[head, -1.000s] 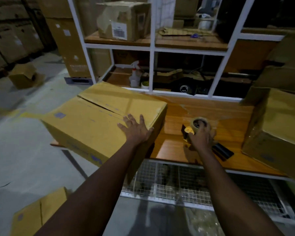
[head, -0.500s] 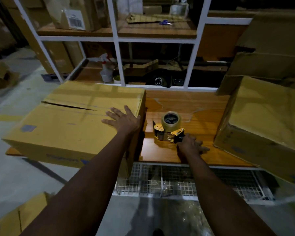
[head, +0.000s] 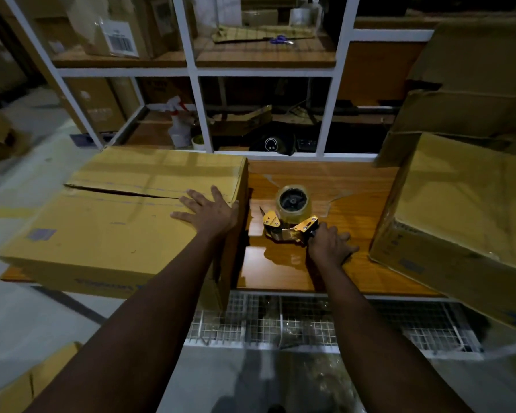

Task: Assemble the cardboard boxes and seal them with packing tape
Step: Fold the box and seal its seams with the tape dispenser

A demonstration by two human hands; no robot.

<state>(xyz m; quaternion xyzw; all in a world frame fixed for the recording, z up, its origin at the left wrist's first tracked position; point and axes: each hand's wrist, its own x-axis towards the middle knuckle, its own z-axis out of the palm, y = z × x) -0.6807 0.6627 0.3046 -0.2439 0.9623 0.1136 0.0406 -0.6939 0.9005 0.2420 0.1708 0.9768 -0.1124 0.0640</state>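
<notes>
Left hand (head: 209, 213) lies flat, fingers spread, pinning the box (head: 116, 228) on the worktop (head: 325, 180). Right hand (head: 329, 244) covers the tape dispenser (head: 291, 217) handle beside it; we can't tell if the grip has closed. We'd wrap fully, keep the seam (head: 122, 190) pressed.

bare tabletop (head: 325, 177) strip, boxes (head: 116, 228) flanking (head: 459, 210)

left hand (head: 206, 210) flat on box (head: 116, 222), right hand (head: 328, 245) gripping tape dispenser (head: 289, 217)
</notes>
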